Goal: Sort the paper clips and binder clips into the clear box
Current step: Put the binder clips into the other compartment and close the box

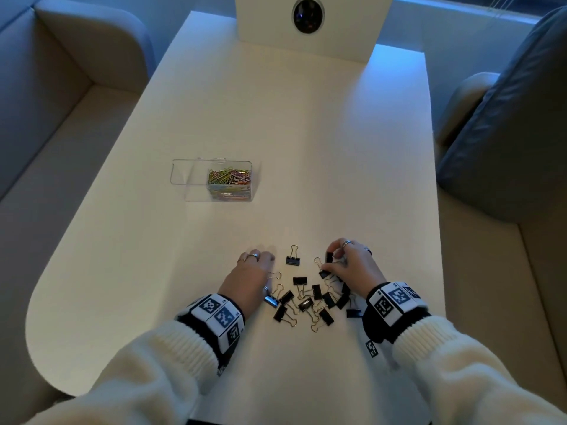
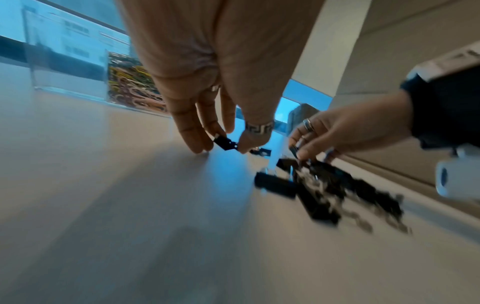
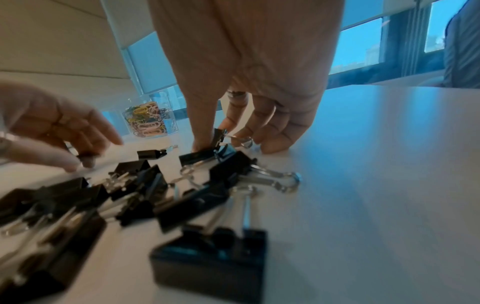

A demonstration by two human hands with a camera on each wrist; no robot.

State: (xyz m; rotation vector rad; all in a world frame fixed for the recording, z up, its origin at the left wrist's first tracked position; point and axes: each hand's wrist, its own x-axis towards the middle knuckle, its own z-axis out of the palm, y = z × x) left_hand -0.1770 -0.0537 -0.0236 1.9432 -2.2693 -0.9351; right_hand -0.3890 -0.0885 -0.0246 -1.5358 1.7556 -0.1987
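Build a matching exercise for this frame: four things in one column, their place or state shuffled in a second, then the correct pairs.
Things
1. coloured paper clips
2. lone binder clip
3. left hand
4. right hand

Place or state
A. lies apart on the table, beyond the pile
B. fill the right compartment of the clear box
C. pinches a binder clip at the pile's far right edge
D. pinches a binder clip at the pile's left side

Pairs: 1-B, 2-A, 3-D, 4-C

A heap of black binder clips (image 1: 313,297) is seen near the worktop's (image 1: 337,148) near edge, flanked by both hands. One binder clip (image 1: 327,261) is pinched by the right hand (image 1: 352,265); the left hand (image 1: 251,276) lies over the heap's edge. Coloured paper clips (image 1: 230,179) fill one compartment of the clear box (image 1: 184,179) toward the left edge.
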